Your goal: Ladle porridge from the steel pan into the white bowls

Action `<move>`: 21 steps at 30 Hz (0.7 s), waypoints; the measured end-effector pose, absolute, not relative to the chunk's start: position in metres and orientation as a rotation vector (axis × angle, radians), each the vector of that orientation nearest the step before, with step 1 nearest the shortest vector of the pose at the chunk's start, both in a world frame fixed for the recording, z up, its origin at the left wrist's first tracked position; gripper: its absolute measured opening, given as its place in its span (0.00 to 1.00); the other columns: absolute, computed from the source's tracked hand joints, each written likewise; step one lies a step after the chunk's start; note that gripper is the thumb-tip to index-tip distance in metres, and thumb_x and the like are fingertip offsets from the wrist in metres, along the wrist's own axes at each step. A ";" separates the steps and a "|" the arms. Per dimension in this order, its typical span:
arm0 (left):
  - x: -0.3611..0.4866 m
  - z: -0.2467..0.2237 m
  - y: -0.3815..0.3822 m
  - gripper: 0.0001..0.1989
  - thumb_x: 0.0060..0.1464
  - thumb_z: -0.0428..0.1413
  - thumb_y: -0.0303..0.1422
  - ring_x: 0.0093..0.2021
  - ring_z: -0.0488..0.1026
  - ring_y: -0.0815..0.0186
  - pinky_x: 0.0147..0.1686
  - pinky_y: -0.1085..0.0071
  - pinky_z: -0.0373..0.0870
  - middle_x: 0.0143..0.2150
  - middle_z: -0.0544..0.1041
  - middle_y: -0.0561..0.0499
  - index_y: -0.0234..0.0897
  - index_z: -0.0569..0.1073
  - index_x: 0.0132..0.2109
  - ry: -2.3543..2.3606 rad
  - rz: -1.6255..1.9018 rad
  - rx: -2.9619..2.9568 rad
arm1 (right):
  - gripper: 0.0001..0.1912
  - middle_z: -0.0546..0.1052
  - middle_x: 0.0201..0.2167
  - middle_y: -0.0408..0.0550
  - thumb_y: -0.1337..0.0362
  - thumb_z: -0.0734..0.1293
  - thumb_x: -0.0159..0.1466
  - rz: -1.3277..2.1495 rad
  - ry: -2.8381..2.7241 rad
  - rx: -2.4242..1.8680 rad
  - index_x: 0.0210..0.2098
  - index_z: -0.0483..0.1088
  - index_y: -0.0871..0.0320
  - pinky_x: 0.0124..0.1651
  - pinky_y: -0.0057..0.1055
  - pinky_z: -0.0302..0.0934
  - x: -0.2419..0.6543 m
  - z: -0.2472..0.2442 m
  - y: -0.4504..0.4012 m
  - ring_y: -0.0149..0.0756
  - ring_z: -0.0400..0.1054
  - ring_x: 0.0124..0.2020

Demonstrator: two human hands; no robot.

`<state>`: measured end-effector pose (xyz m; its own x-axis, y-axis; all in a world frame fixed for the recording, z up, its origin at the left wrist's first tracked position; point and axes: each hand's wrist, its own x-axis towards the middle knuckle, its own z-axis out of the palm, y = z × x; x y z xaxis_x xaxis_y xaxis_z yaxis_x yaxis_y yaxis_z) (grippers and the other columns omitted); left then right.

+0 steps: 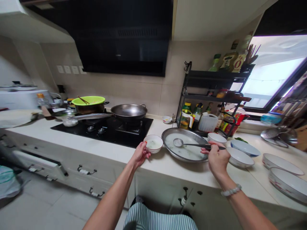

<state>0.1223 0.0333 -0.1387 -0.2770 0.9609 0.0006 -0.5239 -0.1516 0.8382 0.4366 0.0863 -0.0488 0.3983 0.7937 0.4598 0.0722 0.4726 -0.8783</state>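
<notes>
My left hand (pixel 141 154) grips the rim of a small white bowl (pixel 153 150) with a red edge, which has some whitish liquid in it. In my right hand (pixel 217 158) is the dark handle of a ladle (pixel 178 142). The ladle's round metal head rests over the pale, milky liquid in a wide steel basin (pixel 171 155). This basin stands on the counter just right of the small bowl. Close beyond my right hand are another small white bowl (pixel 217 138) and a larger white bowl (pixel 240 157).
Behind the basin stands a black rack (pixel 189 75) with bottles and jars. To the left, a wok (pixel 129 111) and a pot topped by a lime-green basin (pixel 89 100) sit on the black hob (pixel 105 134). More white bowls (pixel 287 183) line the counter at right.
</notes>
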 end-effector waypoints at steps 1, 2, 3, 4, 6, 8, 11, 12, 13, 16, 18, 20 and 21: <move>0.122 -0.139 0.033 0.27 0.44 0.66 0.50 0.15 0.70 0.70 0.11 0.80 0.60 0.19 0.65 0.62 0.38 0.62 0.38 0.911 1.677 0.684 | 0.11 0.73 0.17 0.43 0.58 0.65 0.55 0.578 -1.056 -0.987 0.31 0.70 0.60 0.14 0.29 0.65 0.436 -0.048 0.087 0.36 0.69 0.14; 0.122 -0.139 0.033 0.27 0.45 0.66 0.50 0.15 0.70 0.70 0.11 0.80 0.60 0.19 0.65 0.62 0.38 0.62 0.38 0.912 1.677 0.683 | 0.10 0.72 0.17 0.43 0.59 0.65 0.54 0.597 -1.023 -0.982 0.30 0.70 0.60 0.14 0.28 0.65 0.436 -0.047 0.087 0.36 0.68 0.13; 0.122 -0.139 0.033 0.26 0.45 0.66 0.50 0.15 0.70 0.70 0.11 0.80 0.60 0.19 0.66 0.62 0.38 0.62 0.38 0.914 1.676 0.684 | 0.10 0.72 0.17 0.43 0.59 0.65 0.53 0.620 -0.986 -0.978 0.30 0.70 0.60 0.14 0.28 0.65 0.435 -0.046 0.087 0.35 0.68 0.13; 0.122 -0.139 0.033 0.26 0.46 0.65 0.49 0.15 0.70 0.70 0.11 0.80 0.60 0.20 0.66 0.61 0.38 0.62 0.39 0.914 1.675 0.686 | 0.09 0.72 0.16 0.42 0.60 0.65 0.53 0.644 -0.951 -0.974 0.29 0.69 0.60 0.14 0.28 0.65 0.434 -0.045 0.087 0.35 0.68 0.13; 0.123 -0.138 0.033 0.25 0.47 0.65 0.49 0.15 0.70 0.71 0.11 0.81 0.60 0.20 0.66 0.61 0.38 0.62 0.39 0.910 1.678 0.688 | 0.08 0.71 0.15 0.41 0.61 0.65 0.52 0.679 -0.903 -0.969 0.28 0.69 0.60 0.14 0.29 0.66 0.433 -0.043 0.087 0.34 0.67 0.12; 0.123 -0.138 0.033 0.26 0.46 0.65 0.49 0.15 0.70 0.71 0.11 0.81 0.60 0.20 0.66 0.62 0.39 0.61 0.38 0.906 1.683 0.684 | 0.07 0.71 0.15 0.41 0.62 0.65 0.52 0.697 -0.890 -0.967 0.28 0.69 0.60 0.14 0.29 0.66 0.433 -0.042 0.087 0.34 0.67 0.12; 0.123 -0.137 0.032 0.26 0.45 0.66 0.49 0.15 0.70 0.70 0.11 0.80 0.60 0.19 0.65 0.63 0.39 0.61 0.38 0.908 1.680 0.673 | 0.07 0.71 0.15 0.42 0.62 0.65 0.52 0.714 -0.889 -0.958 0.28 0.69 0.60 0.14 0.28 0.66 0.433 -0.042 0.087 0.34 0.67 0.12; 0.123 -0.137 0.032 0.26 0.45 0.66 0.49 0.15 0.70 0.70 0.11 0.80 0.60 0.19 0.64 0.63 0.39 0.61 0.38 0.909 1.678 0.670 | 0.08 0.71 0.16 0.41 0.61 0.65 0.52 0.717 -0.889 -0.956 0.28 0.69 0.60 0.14 0.28 0.66 0.433 -0.042 0.088 0.34 0.67 0.12; 0.123 -0.137 0.032 0.26 0.45 0.66 0.49 0.15 0.70 0.70 0.11 0.80 0.60 0.19 0.64 0.63 0.39 0.61 0.38 0.909 1.677 0.666 | 0.08 0.71 0.16 0.41 0.61 0.66 0.52 0.718 -0.889 -0.955 0.28 0.69 0.60 0.14 0.28 0.66 0.433 -0.042 0.088 0.34 0.68 0.12; 0.123 -0.137 0.032 0.25 0.46 0.65 0.48 0.15 0.70 0.71 0.11 0.81 0.59 0.18 0.63 0.64 0.39 0.61 0.38 0.905 1.672 0.656 | 0.08 0.71 0.16 0.41 0.60 0.66 0.53 0.719 -0.887 -0.959 0.28 0.69 0.59 0.13 0.28 0.65 0.431 -0.042 0.088 0.34 0.68 0.13; 0.123 -0.136 0.031 0.25 0.46 0.65 0.48 0.15 0.70 0.71 0.12 0.81 0.59 0.18 0.63 0.64 0.40 0.61 0.37 0.903 1.670 0.656 | 0.08 0.71 0.16 0.42 0.60 0.66 0.52 0.730 -0.875 -0.963 0.28 0.69 0.59 0.13 0.28 0.65 0.430 -0.042 0.088 0.34 0.68 0.13; 0.123 -0.136 0.031 0.26 0.45 0.66 0.48 0.15 0.70 0.71 0.11 0.81 0.59 0.18 0.63 0.64 0.40 0.60 0.37 0.899 1.673 0.658 | 0.09 0.71 0.16 0.41 0.60 0.66 0.52 0.742 -0.864 -0.963 0.28 0.69 0.60 0.14 0.28 0.65 0.429 -0.041 0.087 0.34 0.67 0.12; 0.123 -0.136 0.031 0.26 0.45 0.66 0.48 0.15 0.70 0.71 0.11 0.81 0.59 0.18 0.63 0.64 0.39 0.61 0.37 0.897 1.675 0.660 | 0.09 0.71 0.16 0.41 0.60 0.66 0.52 0.746 -0.861 -0.961 0.28 0.69 0.60 0.14 0.28 0.66 0.428 -0.040 0.087 0.33 0.67 0.12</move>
<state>0.1233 0.0312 -0.1360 -0.2729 0.9619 -0.0137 -0.5446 -0.1428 0.8264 0.4284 0.0871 -0.0404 0.4625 0.8416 0.2789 -0.1566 0.3872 -0.9086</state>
